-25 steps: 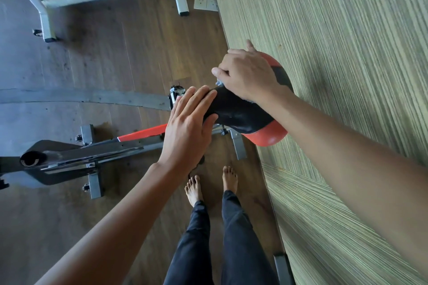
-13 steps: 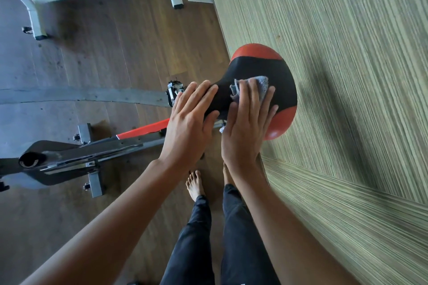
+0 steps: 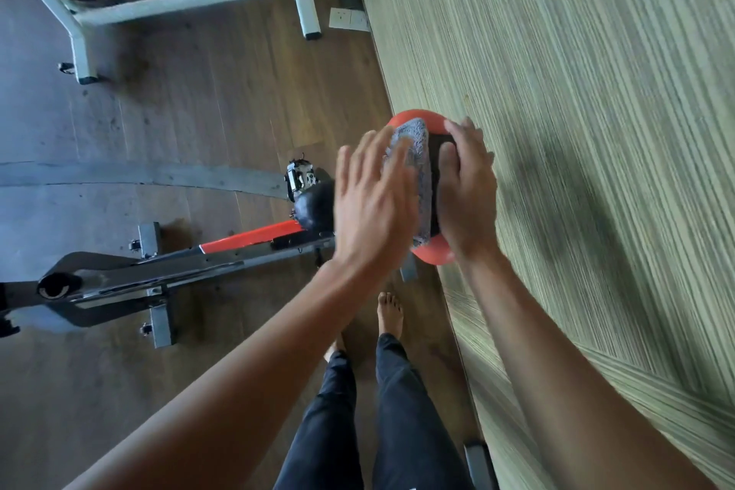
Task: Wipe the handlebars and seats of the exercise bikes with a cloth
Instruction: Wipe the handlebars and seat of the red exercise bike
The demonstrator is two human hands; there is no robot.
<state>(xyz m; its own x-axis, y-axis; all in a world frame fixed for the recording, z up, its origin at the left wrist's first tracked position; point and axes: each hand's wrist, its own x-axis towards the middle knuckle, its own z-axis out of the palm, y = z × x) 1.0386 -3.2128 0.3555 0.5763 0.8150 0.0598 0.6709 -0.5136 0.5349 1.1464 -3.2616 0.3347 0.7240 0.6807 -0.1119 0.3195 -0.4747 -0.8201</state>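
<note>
The grey cloth (image 3: 415, 175) lay on the seat (image 3: 433, 257) of the red bike (image 3: 246, 237), between our hands. Our left hand (image 3: 372, 207), blurred, covered its left edge with fingers straight and slightly spread. Our right hand (image 3: 467, 191) rested on the seat beside the wall (image 3: 596, 131), fingers close together.

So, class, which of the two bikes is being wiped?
The black-and-red bike: the cloth lies on its seat. The white bike stands untouched.
</note>
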